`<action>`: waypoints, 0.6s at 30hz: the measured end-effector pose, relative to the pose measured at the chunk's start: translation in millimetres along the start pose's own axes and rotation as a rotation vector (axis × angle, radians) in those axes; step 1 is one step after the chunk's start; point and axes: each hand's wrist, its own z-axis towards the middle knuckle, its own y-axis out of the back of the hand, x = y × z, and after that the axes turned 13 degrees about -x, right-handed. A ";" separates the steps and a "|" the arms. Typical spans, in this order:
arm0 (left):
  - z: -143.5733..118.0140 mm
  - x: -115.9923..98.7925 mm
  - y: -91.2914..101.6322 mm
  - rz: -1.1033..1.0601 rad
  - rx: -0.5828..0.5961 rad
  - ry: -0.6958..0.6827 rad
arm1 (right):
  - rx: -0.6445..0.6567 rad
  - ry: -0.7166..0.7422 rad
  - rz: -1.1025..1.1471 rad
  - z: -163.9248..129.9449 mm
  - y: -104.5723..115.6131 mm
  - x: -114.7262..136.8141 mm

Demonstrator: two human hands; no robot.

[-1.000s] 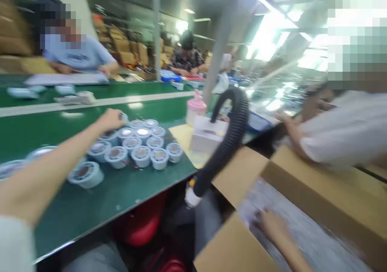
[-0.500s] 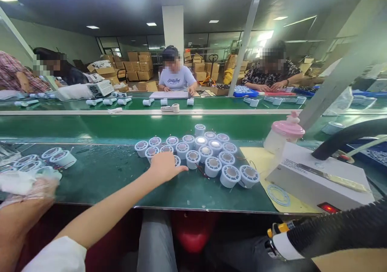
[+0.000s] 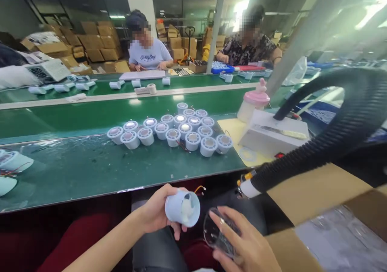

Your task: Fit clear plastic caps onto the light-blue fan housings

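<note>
Left hand (image 3: 157, 213) fingers wrap pale-blue housing (image 3: 182, 208), open end toward 4 o'clock; right hand (image 3: 242, 246) pinches clear disc (image 3: 216, 233); table edge (image 3: 121, 191) at 12.

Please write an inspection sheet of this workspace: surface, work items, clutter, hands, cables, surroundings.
Surface: green bench, glossy, with a yellow mat at its right end.
Work items: pale blue cylinder in the left hand; clear round cover in the right hand.
Clutter: cluster of round housings; pink-capped bottle; white box unit.
Hands: both closed on their parts, below the bench edge.
Cables: black corrugated hose; thin wires at the cylinder.
Surroundings: two seated co-workers opposite; cardboard boxes behind them.
</note>
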 end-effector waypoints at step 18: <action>-1.8 20.0 -30.7 0.667 -0.236 -0.693 | 0.247 -0.715 0.467 36.9 6.2 11.6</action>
